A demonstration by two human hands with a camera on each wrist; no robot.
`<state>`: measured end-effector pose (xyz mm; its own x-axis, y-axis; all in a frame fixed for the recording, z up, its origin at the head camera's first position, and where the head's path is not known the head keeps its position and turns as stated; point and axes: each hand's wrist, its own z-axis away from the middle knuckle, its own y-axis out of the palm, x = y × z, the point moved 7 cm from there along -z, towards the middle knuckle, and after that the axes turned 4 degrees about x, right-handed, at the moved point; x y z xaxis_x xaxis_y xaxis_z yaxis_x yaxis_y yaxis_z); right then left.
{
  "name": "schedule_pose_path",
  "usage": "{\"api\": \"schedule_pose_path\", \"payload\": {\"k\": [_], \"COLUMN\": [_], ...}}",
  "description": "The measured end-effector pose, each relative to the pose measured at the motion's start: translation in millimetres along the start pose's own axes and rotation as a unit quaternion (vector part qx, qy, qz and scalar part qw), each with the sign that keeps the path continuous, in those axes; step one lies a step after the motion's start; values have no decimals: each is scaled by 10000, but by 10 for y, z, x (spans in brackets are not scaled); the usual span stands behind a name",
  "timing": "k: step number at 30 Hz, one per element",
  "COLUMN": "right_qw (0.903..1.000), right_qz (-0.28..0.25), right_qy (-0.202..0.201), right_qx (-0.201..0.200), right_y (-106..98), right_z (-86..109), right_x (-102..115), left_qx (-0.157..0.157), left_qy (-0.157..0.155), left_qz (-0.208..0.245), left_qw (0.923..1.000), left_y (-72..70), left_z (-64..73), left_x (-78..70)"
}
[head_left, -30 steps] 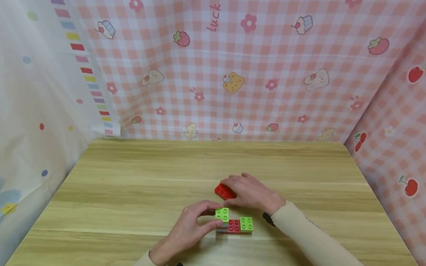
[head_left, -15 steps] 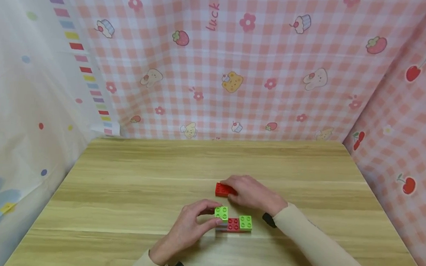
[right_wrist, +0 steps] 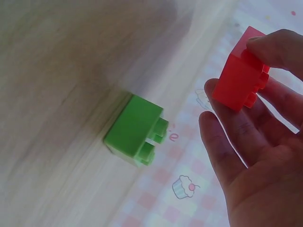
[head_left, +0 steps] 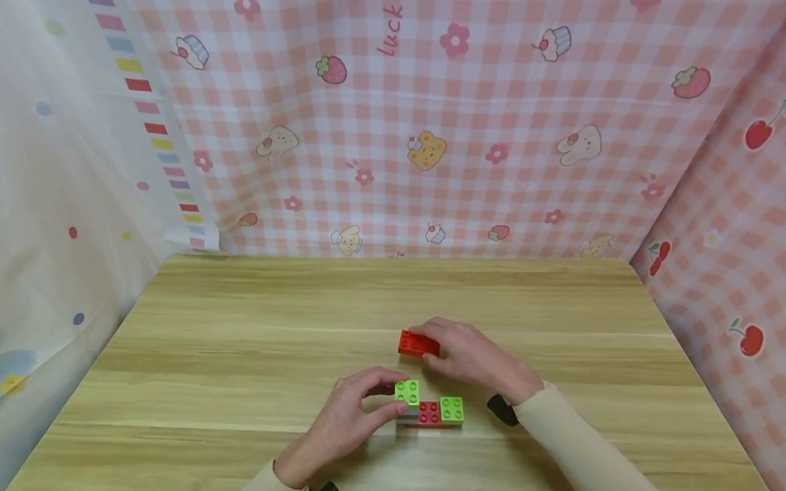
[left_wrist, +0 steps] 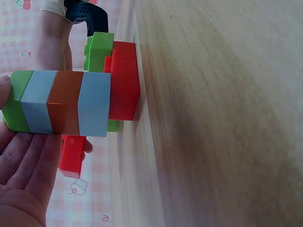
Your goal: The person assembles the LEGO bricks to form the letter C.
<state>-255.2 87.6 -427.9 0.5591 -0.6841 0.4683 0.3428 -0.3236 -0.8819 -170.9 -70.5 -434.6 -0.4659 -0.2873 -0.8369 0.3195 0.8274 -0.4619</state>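
Left hand (head_left: 347,417): mine, grasping; thumb and fingers pinch the top green block (head_left: 407,391), uppermost in a column. 
Column, downward from that block: upper pale blue block (left_wrist: 38,101), brown block (left_wrist: 64,104), lower pale blue block (left_wrist: 94,105). Stands upright on the left end of the red base brick (head_left: 429,413), which lies on the bench (head_left: 263,305). 
Second green block (head_left: 452,409): on the right end of the red base brick, bare red studs between it and the column. 
Green sliver (left_wrist: 112,126): beside the red base brick in my left wrist view, mostly hidden. 
Right hand (head_left: 470,357): mine, grasping; thumb and fingers grip the loose red brick (head_left: 414,343), held beyond the column, apart from it and raised off the bench. 
Sleeves (head_left: 596,449): beige, both arms. 
Curtain (head_left: 373,111): pink and white check, printed, behind the bench.
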Motion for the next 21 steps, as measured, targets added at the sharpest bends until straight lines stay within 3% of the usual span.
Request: {"api": "schedule_pose_path", "payload": {"k": [21], "right_qw": [9978], "right_qz": [-280], "right_qy": [-374], "right_qx": [-476], "right_y": [-144], "right_z": [200], "right_x": [98], "left_qx": [13], "left_qy": [-126], "left_qz": [-4], "left_qw": [9999], "left_y": [4], "left_z": [4], "left_x": [23]}}
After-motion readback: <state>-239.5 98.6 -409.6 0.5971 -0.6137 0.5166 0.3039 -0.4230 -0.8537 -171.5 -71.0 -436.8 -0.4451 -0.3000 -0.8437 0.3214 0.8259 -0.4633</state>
